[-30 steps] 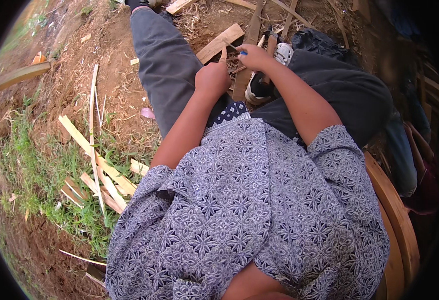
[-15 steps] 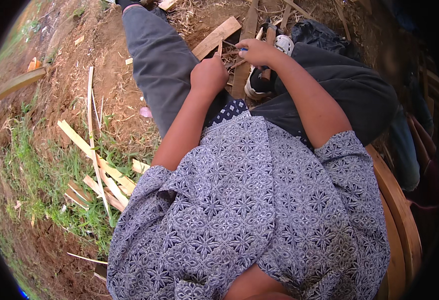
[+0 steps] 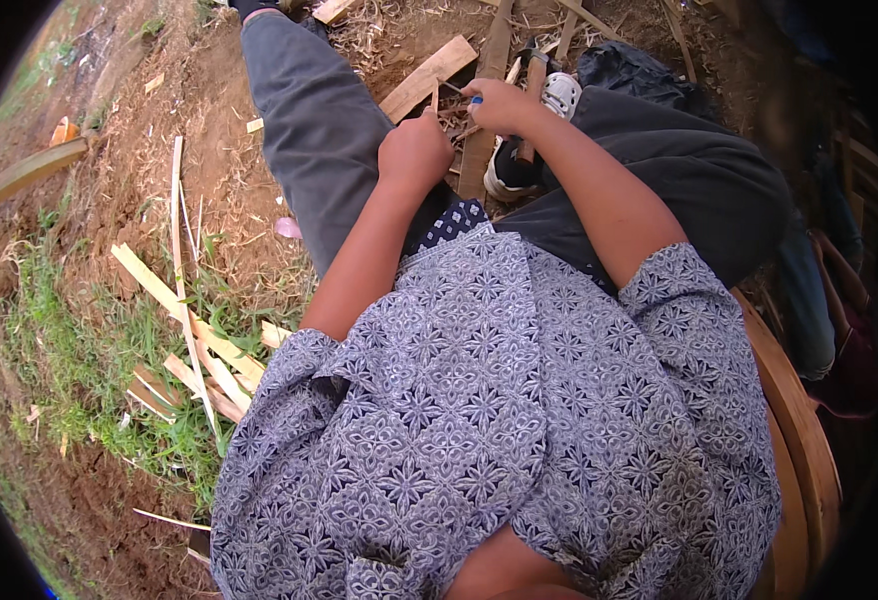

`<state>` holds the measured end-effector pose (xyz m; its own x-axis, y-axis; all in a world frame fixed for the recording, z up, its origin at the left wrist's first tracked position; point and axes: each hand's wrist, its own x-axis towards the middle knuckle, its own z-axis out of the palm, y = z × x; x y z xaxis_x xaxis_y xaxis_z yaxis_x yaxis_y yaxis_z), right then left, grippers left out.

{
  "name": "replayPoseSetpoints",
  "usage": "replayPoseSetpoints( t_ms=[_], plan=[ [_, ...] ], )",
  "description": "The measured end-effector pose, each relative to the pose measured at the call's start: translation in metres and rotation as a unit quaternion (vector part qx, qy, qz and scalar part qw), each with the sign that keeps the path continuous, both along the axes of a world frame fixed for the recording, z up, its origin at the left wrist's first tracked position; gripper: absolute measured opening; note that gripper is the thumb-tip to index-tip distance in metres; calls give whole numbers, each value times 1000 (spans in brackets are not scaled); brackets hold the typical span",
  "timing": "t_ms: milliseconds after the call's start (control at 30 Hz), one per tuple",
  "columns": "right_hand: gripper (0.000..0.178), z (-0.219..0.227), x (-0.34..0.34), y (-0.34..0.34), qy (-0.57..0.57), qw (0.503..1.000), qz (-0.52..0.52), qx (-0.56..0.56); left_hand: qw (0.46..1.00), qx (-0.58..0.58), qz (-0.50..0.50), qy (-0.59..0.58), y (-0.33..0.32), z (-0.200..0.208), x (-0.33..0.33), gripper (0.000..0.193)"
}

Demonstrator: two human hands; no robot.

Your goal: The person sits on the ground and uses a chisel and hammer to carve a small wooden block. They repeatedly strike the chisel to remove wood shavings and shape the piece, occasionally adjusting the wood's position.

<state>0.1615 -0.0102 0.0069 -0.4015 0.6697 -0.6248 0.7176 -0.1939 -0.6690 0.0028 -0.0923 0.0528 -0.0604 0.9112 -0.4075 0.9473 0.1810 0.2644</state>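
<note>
Your left hand [image 3: 417, 152] is closed in a fist around the lower end of a slim wooden stick [image 3: 435, 98], which stands up from its top. Your right hand [image 3: 500, 106], just beside it, is curled around a blue-handled tool [image 3: 476, 100]; its thin metal tip points at the stick, though you cannot tell whether they touch. A short plank [image 3: 427, 79] lies beyond your left hand. A hammer [image 3: 535, 76] leans just right of your right hand, with a black plastic bag [image 3: 637, 72] farther right.
</note>
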Motion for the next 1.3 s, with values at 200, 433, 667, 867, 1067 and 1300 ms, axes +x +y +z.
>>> replayPoseSetpoints(
  t_ms=[200,433,667,867,1067,1300],
  plan=[
    [52,-31,-17,5,-15,999,-22,47,1000,13,-5,12,8,-14,-7,28],
    [46,-18,-12,39,39,998,38,-40,999,-37,12,9,23,-14,-19,31],
    [38,14,-18,51,-81,977,196,30,998,-63,-3,21,22,-22,-19,32],
    [50,28,13,44,-72,987,143,-6,998,-55,2,-17,10,-8,0,29],
    [51,37,23,35,-111,983,141,-29,998,-37,-13,-46,4,-4,15,25],
    [52,42,21,29,-155,982,106,-23,997,-37,-15,-72,4,-2,29,25]
  ],
)
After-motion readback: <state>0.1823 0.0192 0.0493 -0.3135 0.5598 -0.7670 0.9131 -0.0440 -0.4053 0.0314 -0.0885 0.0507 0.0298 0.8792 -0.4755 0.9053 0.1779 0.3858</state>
